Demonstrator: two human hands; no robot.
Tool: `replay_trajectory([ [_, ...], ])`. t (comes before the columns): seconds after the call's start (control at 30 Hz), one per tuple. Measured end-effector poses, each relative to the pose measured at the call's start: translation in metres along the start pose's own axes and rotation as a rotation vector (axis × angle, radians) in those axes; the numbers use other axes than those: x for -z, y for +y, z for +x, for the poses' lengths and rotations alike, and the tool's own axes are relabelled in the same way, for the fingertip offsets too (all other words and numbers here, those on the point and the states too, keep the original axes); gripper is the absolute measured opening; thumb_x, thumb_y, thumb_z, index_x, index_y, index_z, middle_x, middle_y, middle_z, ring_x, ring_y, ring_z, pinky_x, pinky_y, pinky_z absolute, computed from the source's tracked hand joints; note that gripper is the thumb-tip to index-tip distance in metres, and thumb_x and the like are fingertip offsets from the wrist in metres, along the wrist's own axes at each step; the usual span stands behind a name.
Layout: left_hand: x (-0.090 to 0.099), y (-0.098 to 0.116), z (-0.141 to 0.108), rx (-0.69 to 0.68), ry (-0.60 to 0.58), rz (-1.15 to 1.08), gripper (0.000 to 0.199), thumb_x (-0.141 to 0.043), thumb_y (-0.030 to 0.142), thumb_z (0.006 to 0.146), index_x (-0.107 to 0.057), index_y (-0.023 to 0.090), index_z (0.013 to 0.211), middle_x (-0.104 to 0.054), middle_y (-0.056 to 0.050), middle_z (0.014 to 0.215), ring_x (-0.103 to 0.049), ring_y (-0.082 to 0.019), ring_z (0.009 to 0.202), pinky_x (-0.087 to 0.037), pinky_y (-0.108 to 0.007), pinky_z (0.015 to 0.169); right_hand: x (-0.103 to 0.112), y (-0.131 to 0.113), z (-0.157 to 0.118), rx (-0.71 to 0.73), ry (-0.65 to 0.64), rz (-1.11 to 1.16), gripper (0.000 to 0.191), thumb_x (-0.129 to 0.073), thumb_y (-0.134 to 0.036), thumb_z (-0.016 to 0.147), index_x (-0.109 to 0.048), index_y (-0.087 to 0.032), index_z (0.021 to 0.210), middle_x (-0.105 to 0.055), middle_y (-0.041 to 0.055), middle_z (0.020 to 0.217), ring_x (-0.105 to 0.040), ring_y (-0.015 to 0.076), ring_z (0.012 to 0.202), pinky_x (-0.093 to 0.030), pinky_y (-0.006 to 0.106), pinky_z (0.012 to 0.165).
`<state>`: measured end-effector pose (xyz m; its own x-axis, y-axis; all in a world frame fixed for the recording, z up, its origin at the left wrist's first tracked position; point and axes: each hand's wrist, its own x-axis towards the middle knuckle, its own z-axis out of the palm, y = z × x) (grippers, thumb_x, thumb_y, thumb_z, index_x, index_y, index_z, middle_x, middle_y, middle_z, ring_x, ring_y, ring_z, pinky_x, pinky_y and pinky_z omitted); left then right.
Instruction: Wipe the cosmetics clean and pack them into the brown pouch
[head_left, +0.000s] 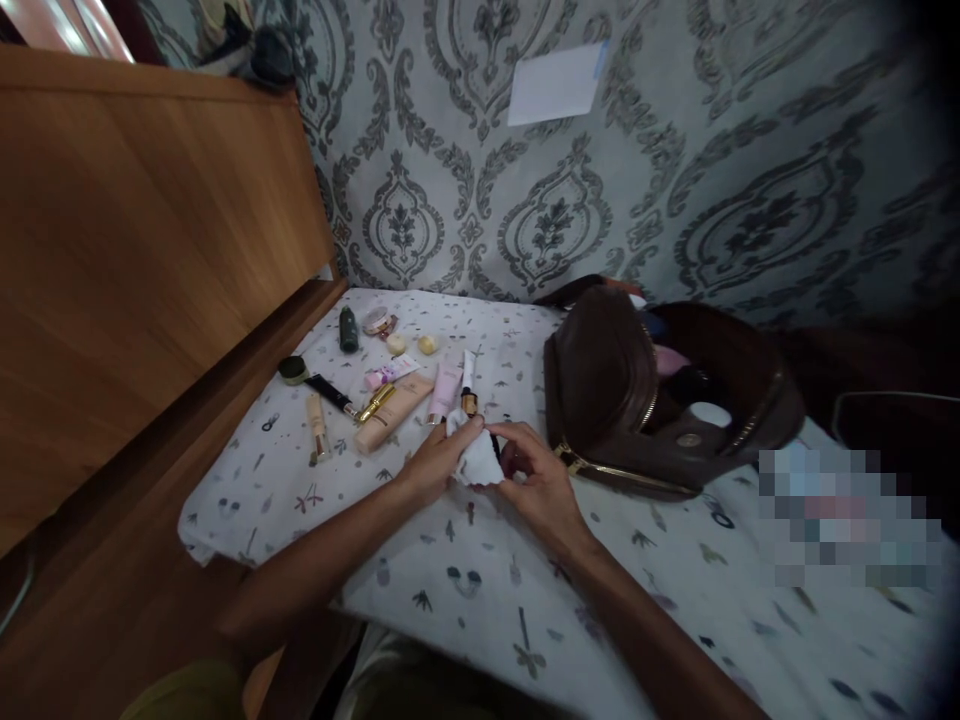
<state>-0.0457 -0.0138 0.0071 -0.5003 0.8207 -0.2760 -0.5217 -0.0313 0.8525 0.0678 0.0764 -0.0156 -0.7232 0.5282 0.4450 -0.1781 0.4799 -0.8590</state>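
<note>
Pinched between thumb and fingers of our left hand [429, 468], the white cloth [478, 458] sits crumpled and soft over the near-middle part of the bed cover [405, 585]. Our right hand [546, 492] meets it from the right, index finger and thumb curved into a loose ring at its edge; something small and dark shows there, and we cannot tell whether those fingers clasp it or the cloth. Our forearms slant inward from the near left and near right, bare, the hands nearly meeting.

Just beyond the cloth we see a small amber bottle [469, 402], glossy and dark-collared, with a slim white tube farther off and a flattened pink tube [446, 388] to its left. Farther left lie a broad, smooth beige tube [396, 412] and a shiny gold cylinder [376, 403]. At right, a brown bag [600, 375] gapes open, its leathery sides rounded and edged with brass-coloured zip teeth. Printed motifs dot the pale, lightly rumpled cover.
</note>
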Motion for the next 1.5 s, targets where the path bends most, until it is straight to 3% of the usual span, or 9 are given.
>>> replay_trajectory([
  [0.1, 0.0, -0.001, 0.0, 0.004, -0.005, 0.025, 0.047, -0.083, 0.058, 0.06, -0.063, 0.016, 0.066, -0.056, 0.001, 0.05, -0.051, -0.013, 0.042, -0.035, -0.024, 0.038, 0.0, 0.002, 0.0, 0.008, -0.023, -0.007, 0.042, -0.068, -0.016, 0.072, -0.066, -0.025, 0.113, -0.061, 0.0014, 0.094, -0.049, 0.0113, 0.062, -0.045, 0.025, 0.056],
  [0.27, 0.0, -0.003, 0.002, -0.08, 0.09, -0.046, 0.05, -0.088, 0.052, 0.054, -0.063, 0.016, 0.077, -0.059, 0.004, 0.062, -0.053, -0.01, 0.056, -0.041, -0.022, 0.052, -0.002, 0.006, -0.002, -0.037, -0.019, -0.063, 0.046, -0.068, -0.016, 0.071, -0.064, -0.024, 0.116, -0.059, 0.0014, 0.095, -0.052, 0.0125, 0.065, -0.046, 0.026, 0.059],
  [0.53, 0.002, 0.001, 0.004, -0.066, 0.098, -0.104, 0.047, -0.089, 0.046, 0.056, -0.061, 0.016, 0.081, -0.06, 0.004, 0.065, -0.056, -0.01, 0.058, -0.042, -0.022, 0.054, 0.003, 0.004, 0.0, -0.038, -0.05, -0.011, 0.04, -0.08, -0.034, 0.074, -0.068, -0.025, 0.112, -0.056, 0.0019, 0.09, -0.052, 0.0143, 0.067, -0.048, 0.027, 0.059],
  [0.77, 0.004, 0.003, 0.003, 0.106, -0.039, 0.005, 0.045, -0.083, 0.055, 0.063, -0.064, 0.017, 0.077, -0.059, 0.002, 0.054, -0.053, -0.013, 0.043, -0.037, -0.024, 0.038, 0.004, 0.004, -0.001, -0.003, -0.025, -0.037, 0.044, -0.069, -0.016, 0.074, -0.066, -0.026, 0.117, -0.056, 0.0009, 0.092, -0.051, 0.0115, 0.061, -0.047, 0.026, 0.057],
  [1.07, -0.002, 0.003, 0.001, -0.046, 0.115, -0.076, 0.052, -0.09, 0.047, 0.053, -0.062, 0.016, 0.084, -0.062, 0.004, 0.065, -0.058, -0.011, 0.057, -0.043, -0.022, 0.05, 0.002, 0.002, -0.002, -0.018, -0.036, -0.057, 0.044, -0.078, -0.021, 0.073, -0.067, -0.024, 0.115, -0.056, 0.0006, 0.09, -0.053, 0.0131, 0.067, -0.047, 0.027, 0.064],
  [1.17, -0.003, 0.006, -0.002, 0.03, 0.112, -0.058, 0.049, -0.089, 0.045, 0.054, -0.063, 0.016, 0.084, -0.066, 0.002, 0.071, -0.06, -0.012, 0.059, -0.046, -0.023, 0.052, 0.002, 0.0, -0.002, -0.01, -0.064, 0.008, 0.045, -0.08, -0.023, 0.073, -0.067, -0.024, 0.116, -0.055, 0.0004, 0.091, -0.051, 0.0119, 0.065, -0.046, 0.026, 0.06],
  [1.27, -0.002, 0.007, -0.004, 0.129, 0.058, -0.008, 0.049, -0.086, 0.049, 0.058, -0.064, 0.017, 0.087, -0.066, 0.002, 0.068, -0.058, -0.012, 0.053, -0.042, -0.022, 0.045, 0.003, 0.0, -0.002, -0.005, -0.049, 0.024, 0.049, -0.08, -0.017, 0.07, -0.067, -0.025, 0.117, -0.054, 0.0004, 0.095, -0.051, 0.011, 0.065, -0.046, 0.025, 0.06],
  [1.37, -0.002, 0.006, -0.004, 0.118, 0.065, 0.04, 0.046, -0.086, 0.047, 0.061, -0.064, 0.018, 0.089, -0.065, 0.003, 0.065, -0.058, -0.013, 0.05, -0.04, -0.021, 0.043, 0.004, 0.0, -0.002, 0.008, -0.051, -0.01, 0.054, -0.079, -0.013, 0.067, -0.065, -0.026, 0.118, -0.055, 0.0006, 0.097, -0.053, 0.012, 0.07, -0.047, 0.025, 0.062],
  [1.5, -0.007, 0.003, -0.005, 0.083, 0.151, 0.046, 0.043, -0.084, 0.038, 0.066, -0.066, 0.017, 0.099, -0.072, -0.001, 0.079, -0.066, -0.015, 0.06, -0.046, -0.022, 0.049, 0.004, -0.002, -0.004, -0.006, -0.043, -0.098, 0.057, -0.082, -0.017, 0.066, -0.064, -0.026, 0.119, -0.055, 0.0001, 0.096, -0.054, 0.0131, 0.073, -0.049, 0.025, 0.067],
])
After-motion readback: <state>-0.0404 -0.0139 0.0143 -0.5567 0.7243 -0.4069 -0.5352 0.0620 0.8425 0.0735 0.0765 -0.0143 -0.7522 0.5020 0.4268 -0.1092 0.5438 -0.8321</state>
